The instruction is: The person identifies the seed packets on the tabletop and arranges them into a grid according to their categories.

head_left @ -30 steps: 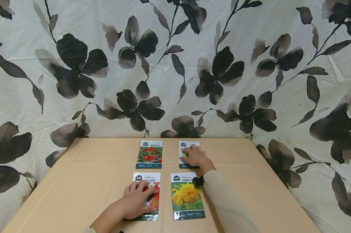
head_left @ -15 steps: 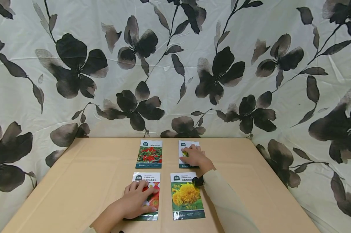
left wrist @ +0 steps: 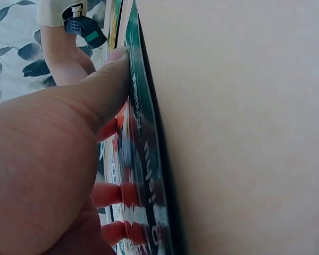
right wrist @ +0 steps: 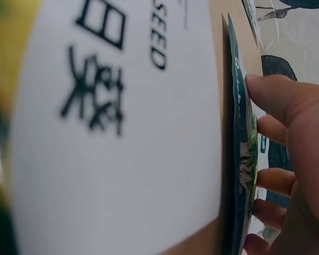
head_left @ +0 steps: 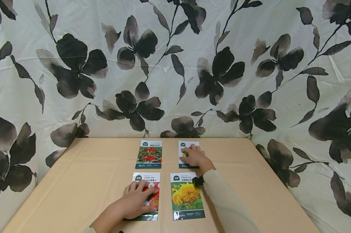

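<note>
Four flat seed packets would exceed a plain count, so several lie in two rows. My left hand (head_left: pixel 136 199) rests on the near-left seed packet with red flowers (head_left: pixel 154 202), thumb and fingertips touching its face. In the left wrist view the thumb (left wrist: pixel 109 79) presses near the packet's dark green lower band (left wrist: pixel 141 117). My right hand (head_left: pixel 195 157) rests on the far-right packet (head_left: pixel 188 144) and covers most of its picture. The right wrist view shows its fingertips (right wrist: pixel 271 180) touching that packet's face. Below it lies a packet with yellow flowers (head_left: pixel 188 195).
At the far left lies a packet with red flowers and green leaves (head_left: pixel 149 155), untouched. All the packets are on a light wooden table (head_left: pixel 91 181). A white cloth with dark flowers (head_left: pixel 175 81) hangs behind the table's far edge.
</note>
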The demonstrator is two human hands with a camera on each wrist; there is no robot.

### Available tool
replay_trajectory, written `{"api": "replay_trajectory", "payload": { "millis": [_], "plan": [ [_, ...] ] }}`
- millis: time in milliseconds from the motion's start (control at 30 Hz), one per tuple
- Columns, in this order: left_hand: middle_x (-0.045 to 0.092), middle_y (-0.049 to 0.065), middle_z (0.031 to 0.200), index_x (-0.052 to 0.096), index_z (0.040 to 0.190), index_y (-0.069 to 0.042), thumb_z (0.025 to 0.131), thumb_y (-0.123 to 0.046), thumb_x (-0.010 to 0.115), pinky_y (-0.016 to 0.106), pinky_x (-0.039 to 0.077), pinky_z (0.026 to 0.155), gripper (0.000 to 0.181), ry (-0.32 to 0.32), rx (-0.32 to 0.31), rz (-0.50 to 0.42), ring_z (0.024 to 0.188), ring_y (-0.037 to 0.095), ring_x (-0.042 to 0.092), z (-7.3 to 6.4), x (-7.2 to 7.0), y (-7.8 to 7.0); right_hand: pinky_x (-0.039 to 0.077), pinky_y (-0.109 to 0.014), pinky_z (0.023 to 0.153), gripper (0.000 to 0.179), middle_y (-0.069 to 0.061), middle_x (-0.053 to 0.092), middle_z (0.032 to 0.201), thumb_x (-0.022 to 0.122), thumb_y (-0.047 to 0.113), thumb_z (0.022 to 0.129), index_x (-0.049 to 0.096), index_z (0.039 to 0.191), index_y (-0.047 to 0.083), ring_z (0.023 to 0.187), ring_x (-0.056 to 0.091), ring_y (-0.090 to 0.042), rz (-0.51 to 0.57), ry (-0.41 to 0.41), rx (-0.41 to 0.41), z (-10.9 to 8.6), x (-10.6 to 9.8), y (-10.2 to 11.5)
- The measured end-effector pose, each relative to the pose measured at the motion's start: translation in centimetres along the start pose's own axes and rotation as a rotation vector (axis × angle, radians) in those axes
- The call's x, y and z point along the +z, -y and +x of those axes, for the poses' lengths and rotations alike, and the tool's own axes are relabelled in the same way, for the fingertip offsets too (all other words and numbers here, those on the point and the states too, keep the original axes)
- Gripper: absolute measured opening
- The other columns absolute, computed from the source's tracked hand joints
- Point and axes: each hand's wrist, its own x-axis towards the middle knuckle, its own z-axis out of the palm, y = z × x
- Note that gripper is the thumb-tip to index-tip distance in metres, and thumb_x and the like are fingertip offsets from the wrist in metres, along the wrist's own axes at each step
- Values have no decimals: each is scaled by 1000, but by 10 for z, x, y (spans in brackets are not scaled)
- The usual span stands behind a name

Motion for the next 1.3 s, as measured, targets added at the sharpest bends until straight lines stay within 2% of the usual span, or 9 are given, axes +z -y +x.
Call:
{"api": "replay_trajectory", "payload": {
  "millis": [300, 533, 1300],
  "plan": [
    [40, 8, 132, 51, 130, -38, 75, -71, 56, 65, 24, 96, 65, 8, -1, -4, 118, 35, 32, -1, -1, -1, 35, -48, 84, 56, -5, 45, 131, 57, 59, 85, 50, 135, 35, 112, 38, -27, -1, 2, -25, 3, 3, 6],
    [40, 8, 133, 51, 130, -38, 75, -72, 55, 65, 24, 96, 65, 0, 2, 0, 119, 36, 31, 1, -1, -1, 35, -48, 88, 57, -4, 45, 133, 56, 61, 85, 48, 136, 37, 114, 37, -27, -14, 7, -8, 7, 5, 11],
    [40, 8, 133, 52, 128, -36, 75, -69, 58, 65, 24, 95, 63, 5, -13, -7, 117, 34, 33, 0, -2, -1, 34, -46, 84, 57, -4, 44, 132, 57, 61, 84, 49, 135, 37, 112, 37, -26, -8, 11, -9, 11, 7, 26]
  ]
}}
